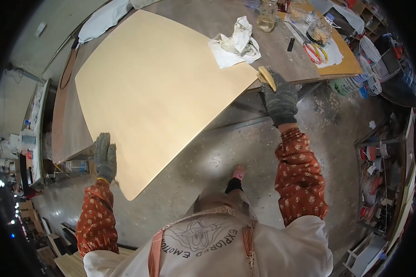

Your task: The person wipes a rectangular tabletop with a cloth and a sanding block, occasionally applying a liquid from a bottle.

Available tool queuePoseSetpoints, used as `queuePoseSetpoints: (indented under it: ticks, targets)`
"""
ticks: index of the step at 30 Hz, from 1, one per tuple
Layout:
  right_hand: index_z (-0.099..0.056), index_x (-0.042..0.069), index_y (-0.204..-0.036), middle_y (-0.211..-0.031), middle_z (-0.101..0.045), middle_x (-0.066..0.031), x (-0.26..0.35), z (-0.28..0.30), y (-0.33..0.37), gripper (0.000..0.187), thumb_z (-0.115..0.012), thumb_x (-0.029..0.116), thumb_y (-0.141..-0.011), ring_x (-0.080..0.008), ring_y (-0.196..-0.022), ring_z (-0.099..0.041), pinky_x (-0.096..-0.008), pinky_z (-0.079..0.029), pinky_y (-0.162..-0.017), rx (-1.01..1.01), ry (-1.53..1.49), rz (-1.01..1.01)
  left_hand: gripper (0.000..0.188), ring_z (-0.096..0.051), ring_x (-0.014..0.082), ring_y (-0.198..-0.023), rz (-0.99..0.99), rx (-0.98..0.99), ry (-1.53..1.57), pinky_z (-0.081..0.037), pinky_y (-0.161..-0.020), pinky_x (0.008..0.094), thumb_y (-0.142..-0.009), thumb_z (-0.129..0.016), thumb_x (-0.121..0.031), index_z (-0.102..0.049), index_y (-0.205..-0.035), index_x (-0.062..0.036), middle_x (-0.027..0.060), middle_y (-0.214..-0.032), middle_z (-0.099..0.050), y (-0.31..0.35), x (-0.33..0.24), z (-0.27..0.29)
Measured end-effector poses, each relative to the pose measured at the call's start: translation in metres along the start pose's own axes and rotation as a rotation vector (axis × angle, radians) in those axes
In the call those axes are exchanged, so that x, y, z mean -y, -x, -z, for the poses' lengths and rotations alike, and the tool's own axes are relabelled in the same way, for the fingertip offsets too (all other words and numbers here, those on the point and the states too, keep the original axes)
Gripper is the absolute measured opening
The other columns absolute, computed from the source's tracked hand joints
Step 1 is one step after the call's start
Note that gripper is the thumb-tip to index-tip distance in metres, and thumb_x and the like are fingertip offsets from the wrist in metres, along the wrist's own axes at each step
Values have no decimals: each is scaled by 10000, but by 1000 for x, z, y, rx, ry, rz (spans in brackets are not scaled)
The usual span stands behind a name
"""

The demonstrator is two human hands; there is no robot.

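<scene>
A large, pale tan board [159,87] with rounded corners lies on the table, its near part jutting past the table's edge. My left hand [105,157], in a grey knit glove, rests along the board's left edge by the near corner, fingers straight and flat; its thumb is hidden. At the board's right corner, my right hand [281,99], gloved alike, is closed on a small tan folded piece [266,78], whose kind I cannot make out. Just beyond that corner, a crumpled white cloth [238,44] lies partly on the board.
On the brown table [189,11] stand a jar [266,18] and a plastic bottle [320,33]. Scissors [316,53] with red and yellow handles lie on the right, near a small black strip [290,45]. A shelf of spools [374,180] stands at right; a concrete floor lies below.
</scene>
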State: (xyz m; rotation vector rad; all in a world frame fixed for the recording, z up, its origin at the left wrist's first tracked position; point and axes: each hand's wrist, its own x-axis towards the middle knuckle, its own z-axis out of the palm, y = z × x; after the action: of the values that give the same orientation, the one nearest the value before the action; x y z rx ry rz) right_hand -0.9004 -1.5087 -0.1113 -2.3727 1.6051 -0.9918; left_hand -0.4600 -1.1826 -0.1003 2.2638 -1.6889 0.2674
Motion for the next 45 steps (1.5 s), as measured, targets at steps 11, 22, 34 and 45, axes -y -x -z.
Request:
queuePoseSetpoints:
  ticks: [11,22,34,45]
  targets:
    - [-589,35,-1145,-1106,-623,-146,47,8,48,404,-578,-26,-746,-309,-1015,-590,-370,-468,-895,122,-401,266,356,-382,291,-1288,2,-19,18,-245,-1106,405,-940,-494,-156,-511,-1282,-59,138,-1349,-466,3,3,-5]
    - [-613,60,-1127,-962,-669,-82,83,-16,73,359,-599,78,-768,-303,-929,-632,-380,-504,-824,-62,-547,389,340,-438,308,-1242,-15,-84,-36,-312,-1071,410,-913,-526,-143,-542,-1230,-20,165,-1294,-508,16,3,9]
    - [-609,-29,-1069,-1070,-640,-152,135,-6,123,329,-673,182,-825,-280,-931,-635,-335,-515,-756,107,-410,357,459,-353,320,-1300,119,-67,-22,-235,-1105,442,-919,-524,-336,-484,-1304,-89,158,-1367,-432,17,26,-2]
    - [-563,-19,-1112,-1065,-608,-193,256,37,162,344,-631,155,-823,-354,-946,-590,-417,-471,-812,282,-35,855,322,-415,262,-1248,-40,-181,107,-237,-1097,461,-895,-494,-291,-605,-1159,-144,71,-1276,-527,-12,3,-12]
